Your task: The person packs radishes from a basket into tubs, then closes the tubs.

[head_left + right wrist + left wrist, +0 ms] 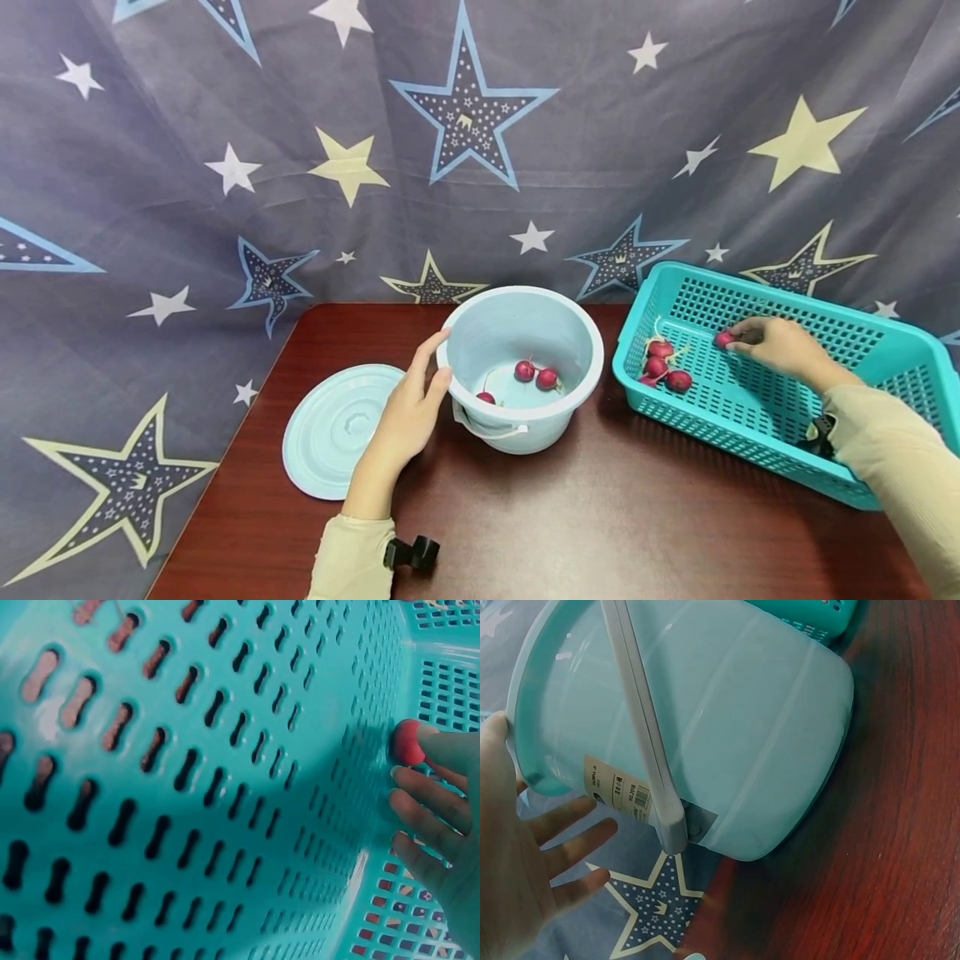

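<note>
My right hand (783, 346) reaches into a turquoise perforated basket (738, 454) and pinches a red radish (408, 742) between thumb and index finger, its other fingers held apart. The radish is close over the basket's floor. Several more radishes (657, 367) with pale roots lie at the basket's left end. To the left, my left hand (412, 404) touches the rim of a light blue bucket (525, 429) with its thumb and a fingertip; the other fingers extend beside the wall in the left wrist view. Inside the bucket lie three radishes (547, 379).
A round light blue lid (330, 450) lies on the dark red wooden table (555, 533), left of the bucket and partly behind my left hand. The bucket's white handle (641, 712) hangs down its near side. A grey star-patterned cloth (300, 108) hangs behind the table.
</note>
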Tool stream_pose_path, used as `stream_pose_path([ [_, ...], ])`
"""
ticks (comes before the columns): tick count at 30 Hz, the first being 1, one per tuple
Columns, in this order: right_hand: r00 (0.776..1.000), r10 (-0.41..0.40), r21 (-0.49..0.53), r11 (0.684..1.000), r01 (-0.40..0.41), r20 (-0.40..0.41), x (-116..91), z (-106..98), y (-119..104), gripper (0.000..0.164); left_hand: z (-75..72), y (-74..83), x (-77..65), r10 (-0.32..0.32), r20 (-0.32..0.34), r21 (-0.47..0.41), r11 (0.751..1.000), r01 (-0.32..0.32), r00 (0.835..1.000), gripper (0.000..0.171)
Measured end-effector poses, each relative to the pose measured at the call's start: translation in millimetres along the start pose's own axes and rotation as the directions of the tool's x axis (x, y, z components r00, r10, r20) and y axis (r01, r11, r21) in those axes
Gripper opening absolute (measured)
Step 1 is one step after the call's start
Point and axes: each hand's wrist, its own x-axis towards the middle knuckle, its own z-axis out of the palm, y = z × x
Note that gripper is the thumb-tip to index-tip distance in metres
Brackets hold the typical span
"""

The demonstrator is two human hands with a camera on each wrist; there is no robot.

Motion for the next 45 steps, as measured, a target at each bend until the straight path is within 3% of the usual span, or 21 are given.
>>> stream_pose_path([
  [9, 1.000, -0.012, 0.018, 1.000, 0.012, -0.005, 0.1, 5.2, -2.7, 0.047, 0.7, -1.6, -0.1, 0.016, -0.013, 0.007, 1.000, -0.016, 1.000, 0.049],
  [23, 0.999, -0.003, -0.006, 1.000, 0.003, -0.032, 3.5, 8.7, -3.1, 0.041, 0.4, -2.8, -0.2, 0.026, -0.013, 0.019, 0.999, -0.025, 1.000, 0.049],
  [45, 1.000, -0.017, -0.006, 1.000, 0.017, -0.011, 5.7, 5.9, -8.2, 0.040, -0.1, 1.2, -0.3, -0.005, -0.007, 0.028, 1.000, 0.005, 1.000, 0.049],
])
